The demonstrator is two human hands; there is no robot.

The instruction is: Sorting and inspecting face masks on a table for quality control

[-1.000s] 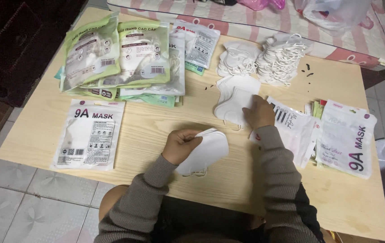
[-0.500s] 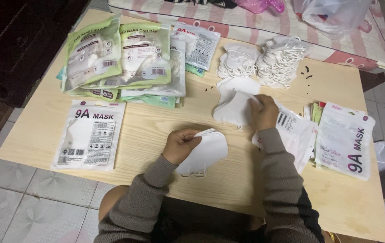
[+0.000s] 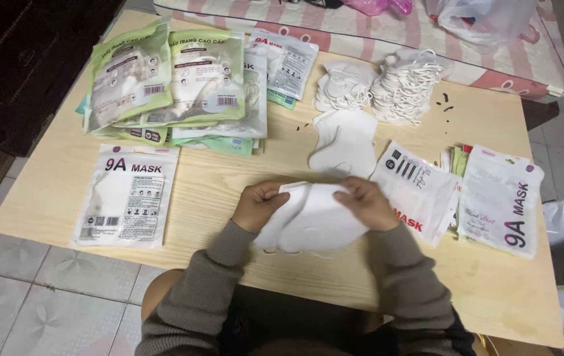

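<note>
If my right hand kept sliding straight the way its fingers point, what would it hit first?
The right hand points left across the white masks it holds, so it would probably meet the left hand first, gripping their other edge.

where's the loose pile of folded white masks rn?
Head view: the loose pile of folded white masks lies on the wooden table centre-right, just beyond both hands, left of the white mask packet.

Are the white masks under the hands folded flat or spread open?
Folded flat: the white masks lie as a thin stack on the table, left hand and right hand pressing their edges.
</note>
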